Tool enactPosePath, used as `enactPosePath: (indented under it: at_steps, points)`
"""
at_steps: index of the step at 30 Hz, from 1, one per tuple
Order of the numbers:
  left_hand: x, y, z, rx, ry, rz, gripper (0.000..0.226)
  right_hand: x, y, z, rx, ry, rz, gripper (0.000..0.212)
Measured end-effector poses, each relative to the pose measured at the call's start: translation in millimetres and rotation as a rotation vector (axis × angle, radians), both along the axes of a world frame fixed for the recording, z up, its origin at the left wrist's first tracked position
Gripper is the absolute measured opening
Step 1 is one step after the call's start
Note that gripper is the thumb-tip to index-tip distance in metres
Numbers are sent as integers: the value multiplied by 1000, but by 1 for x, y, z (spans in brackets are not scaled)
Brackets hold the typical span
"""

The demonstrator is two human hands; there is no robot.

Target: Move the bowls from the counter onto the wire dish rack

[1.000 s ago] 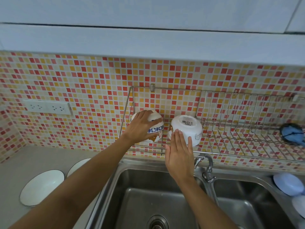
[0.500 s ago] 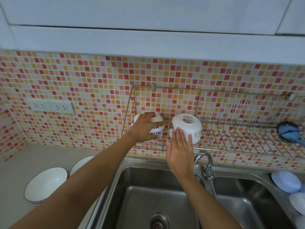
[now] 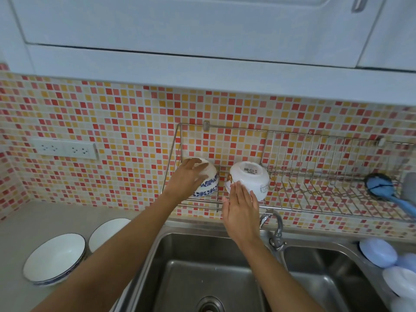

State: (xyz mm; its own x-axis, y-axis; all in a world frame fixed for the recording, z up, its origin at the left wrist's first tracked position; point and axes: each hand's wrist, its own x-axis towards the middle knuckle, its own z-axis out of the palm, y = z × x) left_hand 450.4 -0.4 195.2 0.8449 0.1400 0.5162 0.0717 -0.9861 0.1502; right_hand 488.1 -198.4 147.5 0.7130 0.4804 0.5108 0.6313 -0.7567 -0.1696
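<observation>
Worktop bowls (image 3: 55,258): I see two waiting, near left.
Left hand (image 3: 189,179): grasping the blue-patterned bowl (image 3: 208,184), upturned on the wire dish rack (image 3: 315,197) so it drains.
Right hand (image 3: 242,207): released, flat, fingertips steadying the white bowl (image 3: 248,179) beside it.

Left hand (image 3: 188,178): arm stretched out, fingers curled, palm down.
Right hand (image 3: 241,207): flat, fingers straight, pointing up.
</observation>
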Motion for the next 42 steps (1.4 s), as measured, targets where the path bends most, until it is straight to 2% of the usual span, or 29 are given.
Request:
enactPosePath:
  at_steps: [2,4,7,11,17,23,27,32,35,39,42]
  points:
    - [-16,-5,-9,-60,-106,85,39,3,-3,3,67,20,12,55]
    - [-34,-8,-25,-81,-146,132,43,11,-8,10,135,89,24,55]
    - [-49,-6,-43,17,-110,123,60,26,-18,21,163,151,-39,54]
    - [-46,-5,-46,32,-17,160,60,35,-20,28,114,221,-58,62]
    - [-47,-5,-44,40,68,151,57,34,-19,24,-25,122,42,64]
    - [-52,-14,-49,51,73,197,61,26,-29,15,74,54,76,50]
    - [-62,-22,-63,28,49,228,60,28,-29,11,35,55,105,45]
    - [-85,-29,-79,59,73,261,62,11,-27,3,111,43,59,36]
    - [-105,-35,-95,53,119,274,66,-17,-21,-18,207,30,-7,46]
    - [-145,-30,-147,-89,260,320,71,-72,0,-51,383,212,60,60]
    - [-186,-13,-182,-181,329,377,76,-105,25,-92,299,424,168,59]
